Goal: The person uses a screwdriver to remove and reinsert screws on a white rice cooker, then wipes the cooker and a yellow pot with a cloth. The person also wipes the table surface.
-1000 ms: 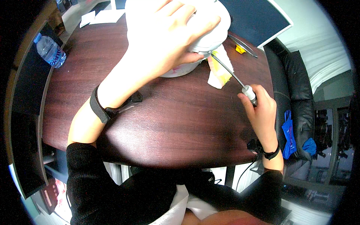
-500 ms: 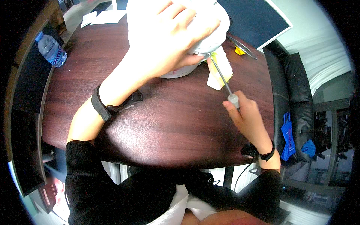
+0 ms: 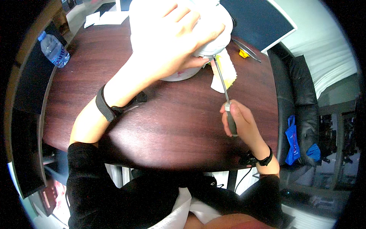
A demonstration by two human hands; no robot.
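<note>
A white, rounded appliance (image 3: 220, 42) sits at the far middle of the table, its upper part washed out by glare. My left hand (image 3: 179, 32) is closed over its body, fingers spread across the top and thumb under the lower edge. In my right hand (image 3: 244, 120) is a screwdriver (image 3: 231, 120) with a grey handle and a long metal shaft. Its tip meets the appliance's lower rim beside my left thumb; the exact contact spot is too small to make out. A crumpled white and yellow cloth or paper piece (image 3: 228, 72) lies just behind the shaft.
The dark wooden table (image 3: 175, 126) has white papers (image 3: 110, 18) at its far left. A water bottle (image 3: 54, 50) stands at the left edge. A thin dark disc (image 3: 249, 50) and a small yellow object (image 3: 243, 54) lie far right. Beyond is a black sofa (image 3: 305, 86) with a blue bag (image 3: 292, 143).
My right hand has moved slightly left and toward me and has turned, so more of the screwdriver's handle shows. The shaft stands steeper. My left hand stays on the appliance.
</note>
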